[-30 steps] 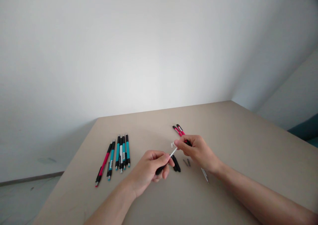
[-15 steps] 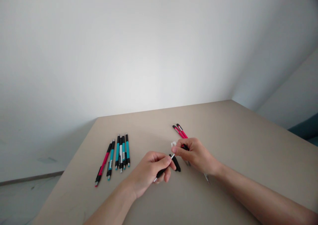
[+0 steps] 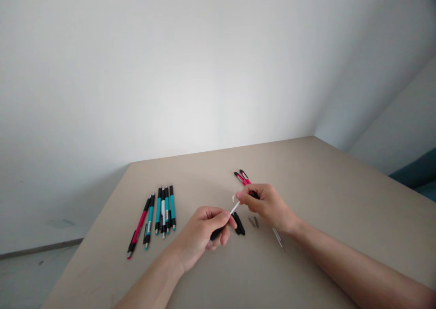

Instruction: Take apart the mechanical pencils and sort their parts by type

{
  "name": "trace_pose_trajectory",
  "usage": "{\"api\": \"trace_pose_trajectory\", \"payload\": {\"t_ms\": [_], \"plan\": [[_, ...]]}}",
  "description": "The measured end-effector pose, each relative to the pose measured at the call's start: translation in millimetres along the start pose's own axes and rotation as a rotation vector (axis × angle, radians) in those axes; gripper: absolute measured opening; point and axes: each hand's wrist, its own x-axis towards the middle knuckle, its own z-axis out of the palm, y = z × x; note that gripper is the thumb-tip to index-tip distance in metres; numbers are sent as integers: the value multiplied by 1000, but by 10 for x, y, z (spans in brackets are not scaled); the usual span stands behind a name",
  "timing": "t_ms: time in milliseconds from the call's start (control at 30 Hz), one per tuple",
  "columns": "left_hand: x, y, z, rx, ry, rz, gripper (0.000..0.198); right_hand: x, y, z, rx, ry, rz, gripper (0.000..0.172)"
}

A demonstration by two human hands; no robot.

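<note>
My left hand [image 3: 203,237] is closed around a black pen barrel [image 3: 216,231] near the middle of the beige table [image 3: 306,181]. A thin white refill [image 3: 234,207] sticks out of the barrel's far end, and my right hand [image 3: 266,204] pinches the refill's tip. Just behind the two hands lie black pen parts [image 3: 239,223], two small grey pieces [image 3: 254,221] and a small white piece [image 3: 233,198].
A row of several assembled pens [image 3: 162,210], teal, red and white with black ends, lies to the left. Two red pens [image 3: 242,177] lie behind my right hand. A thin refill [image 3: 278,238] rests under my right wrist. The table's far edge meets a white wall.
The refill was pushed into the barrel half a second ago, and now my right hand has drawn it out again. The view shifted slightly to the right.
</note>
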Motion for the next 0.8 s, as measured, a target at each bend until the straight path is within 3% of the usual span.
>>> {"api": "trace_pose_trajectory", "payload": {"t_ms": [300, 800], "plan": [[-13, 24, -17, -46, 16, 7, 28, 32, -16, -171, 67, 170, 45, 44], [-5, 20, -24, -24, 74, 7, 24, 42, -43, -189, 38, 206, 32, 43]]}}
